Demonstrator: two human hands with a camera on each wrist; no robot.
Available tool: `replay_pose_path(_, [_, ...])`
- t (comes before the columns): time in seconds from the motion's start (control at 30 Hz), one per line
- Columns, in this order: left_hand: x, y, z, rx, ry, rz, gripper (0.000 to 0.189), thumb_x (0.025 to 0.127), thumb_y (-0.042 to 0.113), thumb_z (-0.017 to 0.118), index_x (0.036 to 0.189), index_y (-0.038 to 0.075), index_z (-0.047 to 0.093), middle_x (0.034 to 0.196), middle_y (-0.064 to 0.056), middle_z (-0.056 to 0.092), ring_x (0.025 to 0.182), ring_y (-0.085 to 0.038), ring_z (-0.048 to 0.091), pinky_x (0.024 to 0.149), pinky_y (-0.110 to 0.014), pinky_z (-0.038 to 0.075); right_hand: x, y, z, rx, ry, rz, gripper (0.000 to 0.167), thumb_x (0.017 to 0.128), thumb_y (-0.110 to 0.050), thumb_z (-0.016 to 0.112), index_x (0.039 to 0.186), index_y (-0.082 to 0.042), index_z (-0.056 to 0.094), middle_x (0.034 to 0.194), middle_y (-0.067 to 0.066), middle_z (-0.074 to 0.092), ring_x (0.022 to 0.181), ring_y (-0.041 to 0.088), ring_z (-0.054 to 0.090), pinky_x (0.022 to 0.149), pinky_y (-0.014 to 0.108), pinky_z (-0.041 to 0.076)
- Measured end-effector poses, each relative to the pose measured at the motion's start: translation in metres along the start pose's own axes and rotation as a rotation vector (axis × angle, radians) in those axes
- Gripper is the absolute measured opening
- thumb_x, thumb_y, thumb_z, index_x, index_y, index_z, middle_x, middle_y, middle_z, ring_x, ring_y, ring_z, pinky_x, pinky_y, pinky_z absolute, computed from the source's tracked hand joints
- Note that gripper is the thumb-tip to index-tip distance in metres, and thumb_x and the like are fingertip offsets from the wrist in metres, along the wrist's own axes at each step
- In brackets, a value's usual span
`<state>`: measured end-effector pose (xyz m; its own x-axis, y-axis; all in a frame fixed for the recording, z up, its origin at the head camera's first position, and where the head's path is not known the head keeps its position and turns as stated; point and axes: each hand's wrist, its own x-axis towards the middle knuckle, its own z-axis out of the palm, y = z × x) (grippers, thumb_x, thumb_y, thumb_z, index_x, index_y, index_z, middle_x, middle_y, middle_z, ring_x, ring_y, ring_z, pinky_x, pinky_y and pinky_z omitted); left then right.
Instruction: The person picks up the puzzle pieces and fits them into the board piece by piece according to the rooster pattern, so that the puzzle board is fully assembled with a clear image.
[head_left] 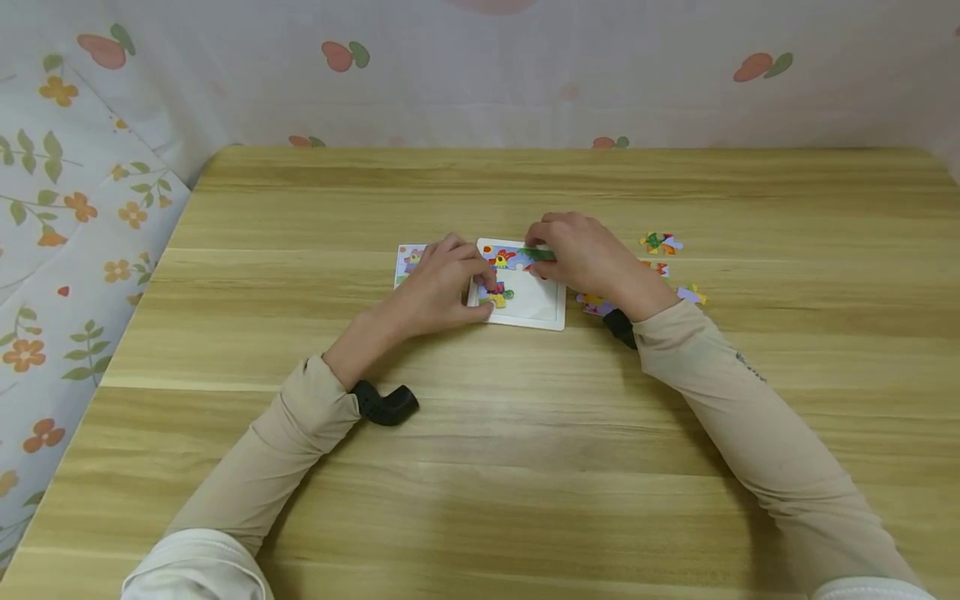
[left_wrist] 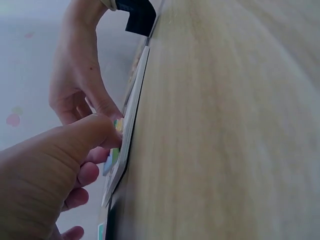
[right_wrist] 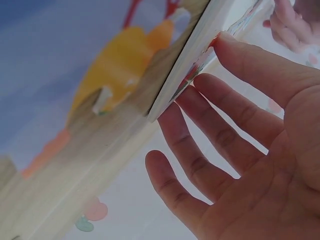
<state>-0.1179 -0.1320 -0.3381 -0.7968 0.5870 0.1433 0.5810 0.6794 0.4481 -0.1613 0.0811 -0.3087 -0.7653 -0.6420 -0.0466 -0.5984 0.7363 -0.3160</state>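
A shallow white puzzle tray [head_left: 532, 304] lies on the wooden table, with joined picture pieces [head_left: 502, 257] along its far side. At the tray's left side, my left hand [head_left: 442, 279] pinches a colourful puzzle piece [head_left: 501, 295] between thumb and fingers. My right hand [head_left: 581, 250] is over the far right corner, its thumb and fingertips holding a red and green puzzle piece [head_left: 538, 254] there. The right wrist view shows the right thumb [right_wrist: 250, 55] on the picture surface and other fingertips at the tray's edge. Bare white tray floor shows at the near right.
A picture card [head_left: 405, 260] lies left of the tray, partly under the left hand. Several loose pieces lie to the right, among them a green and red one [head_left: 660, 243] and a yellow and purple one [head_left: 592, 305]. A patterned curtain [head_left: 480, 92] hangs behind the table.
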Motion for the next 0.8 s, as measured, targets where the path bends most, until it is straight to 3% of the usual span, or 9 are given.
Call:
replay_pose_path(0.23, [0.003, -0.003, -0.003, 0.041, 0.058, 0.068, 0.008, 0.078, 0.017, 0.066, 0.085, 0.012, 0.067, 0.088, 0.002, 0.057, 0.099, -0.021, 0.041, 0.096, -0.044, 0.026, 0.000, 0.001, 0.001, 0.007, 0.000, -0.003, 0.027, 0.082, -0.013, 0.072, 0.106, -0.001, 0.065, 0.101, 0.010, 0.061, 0.086, 0.027, 0.056, 0.075, 0.040, 0.045])
replay_pose_path(0.57, [0.015, -0.007, -0.005, 0.118, -0.012, 0.017, 0.012, 0.081, 0.018, 0.063, 0.091, 0.015, 0.068, 0.094, 0.004, 0.057, 0.102, -0.021, 0.043, 0.100, -0.046, 0.023, 0.000, 0.002, 0.002, 0.010, -0.006, -0.004, 0.028, 0.083, -0.013, 0.071, 0.107, 0.000, 0.065, 0.101, 0.012, 0.061, 0.088, 0.028, 0.057, 0.076, 0.042, 0.046])
replay_pose_path(0.8, [0.013, -0.007, -0.004, 0.111, 0.004, 0.054, 0.013, 0.084, 0.016, 0.062, 0.094, 0.014, 0.069, 0.102, 0.001, 0.058, 0.107, -0.022, 0.046, 0.099, -0.046, 0.025, -0.001, 0.003, 0.001, 0.009, 0.011, -0.022, 0.028, 0.082, -0.013, 0.072, 0.106, 0.000, 0.065, 0.101, 0.012, 0.061, 0.089, 0.028, 0.057, 0.078, 0.042, 0.046])
